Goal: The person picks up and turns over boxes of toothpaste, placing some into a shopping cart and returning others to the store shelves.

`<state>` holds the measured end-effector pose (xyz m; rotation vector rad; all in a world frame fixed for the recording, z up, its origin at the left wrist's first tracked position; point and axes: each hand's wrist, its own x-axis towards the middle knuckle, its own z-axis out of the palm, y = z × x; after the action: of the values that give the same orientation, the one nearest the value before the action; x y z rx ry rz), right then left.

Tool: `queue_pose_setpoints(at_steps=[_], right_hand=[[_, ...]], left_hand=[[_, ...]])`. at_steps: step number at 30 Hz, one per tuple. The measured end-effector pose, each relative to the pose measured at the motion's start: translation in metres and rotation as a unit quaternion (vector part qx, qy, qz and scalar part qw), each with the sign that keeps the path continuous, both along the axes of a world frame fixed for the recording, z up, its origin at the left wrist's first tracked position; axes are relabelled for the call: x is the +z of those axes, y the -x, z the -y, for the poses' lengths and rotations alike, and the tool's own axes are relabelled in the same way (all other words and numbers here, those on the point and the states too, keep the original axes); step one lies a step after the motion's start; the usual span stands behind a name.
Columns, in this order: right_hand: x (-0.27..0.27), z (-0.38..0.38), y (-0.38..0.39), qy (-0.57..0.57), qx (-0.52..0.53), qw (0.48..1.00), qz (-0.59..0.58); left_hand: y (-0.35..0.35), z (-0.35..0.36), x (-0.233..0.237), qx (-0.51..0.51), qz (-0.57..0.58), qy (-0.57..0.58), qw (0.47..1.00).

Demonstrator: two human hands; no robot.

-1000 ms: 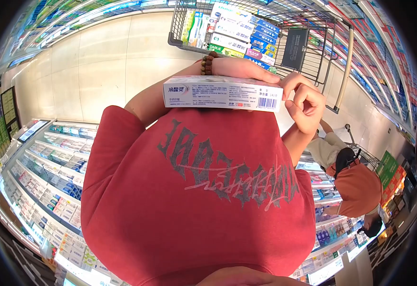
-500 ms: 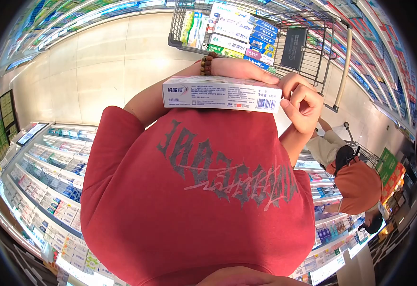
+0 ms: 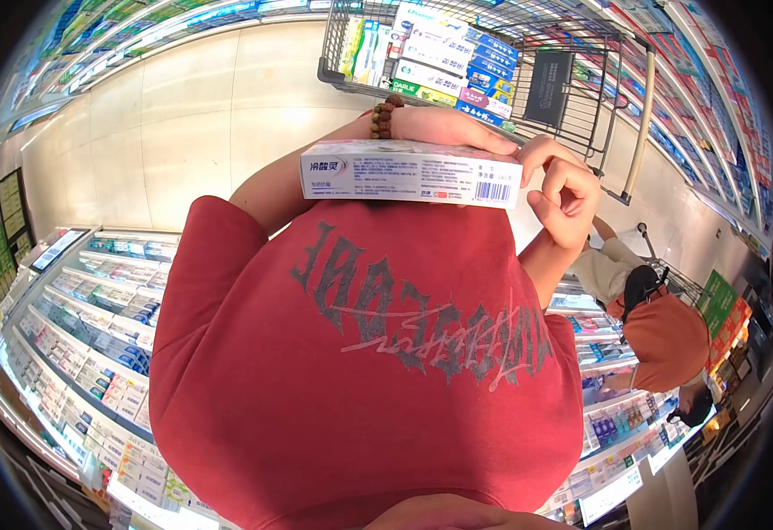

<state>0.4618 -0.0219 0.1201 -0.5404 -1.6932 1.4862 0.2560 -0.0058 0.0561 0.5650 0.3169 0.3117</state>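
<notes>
A long white toothpaste box (image 3: 408,175) lies level in front of my chest, its printed side with a barcode facing up at me. My left hand (image 3: 452,131), with a beaded bracelet (image 3: 381,119) at the wrist, reaches along the box's far side and holds it; the fingers on the underside are hidden. At the box's right end is my right hand (image 3: 565,190), its fingers curled and a fingertip at the corner. Its thumb is bent just off the end face. Past my hands stands a wire shopping cart (image 3: 572,132) holding several toothpaste boxes (image 3: 439,53).
Shelves of boxed goods (image 3: 95,327) run behind me on the left, with more shelves (image 3: 713,97) along the right. A pale tiled floor (image 3: 201,115) spreads ahead and left. Behind me at the right, a person in an orange top (image 3: 666,340) stands near another cart (image 3: 673,278).
My right thumb has drawn slightly away from the box's end. The cart appears a little farther right in view. The box and my left hand have hardly moved.
</notes>
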Motion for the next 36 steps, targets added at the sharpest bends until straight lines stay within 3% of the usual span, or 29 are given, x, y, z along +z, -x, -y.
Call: queue_pose_setpoints(at_steps=[10,19,25,28,36], right_hand=[[-0.002,0.012,0.020,0.007,-0.002,1.000,0.005],[0.001,0.030,0.048,0.000,-0.016,1.000,0.010],[-0.004,0.035,0.045,0.014,-0.028,0.999,0.015],[-0.001,0.042,0.056,0.012,-0.027,0.999,0.013],[-0.009,0.052,0.062,0.028,-0.031,0.999,0.009]], left_hand=[[0.025,0.010,-0.006,-0.006,0.038,0.009,0.999],[0.045,0.024,-0.007,-0.029,0.023,0.094,0.995],[0.042,0.024,-0.007,-0.032,-0.047,0.088,0.994],[0.054,0.031,-0.009,-0.042,0.005,0.101,0.994],[0.063,0.041,-0.011,-0.056,0.002,0.121,0.991]])
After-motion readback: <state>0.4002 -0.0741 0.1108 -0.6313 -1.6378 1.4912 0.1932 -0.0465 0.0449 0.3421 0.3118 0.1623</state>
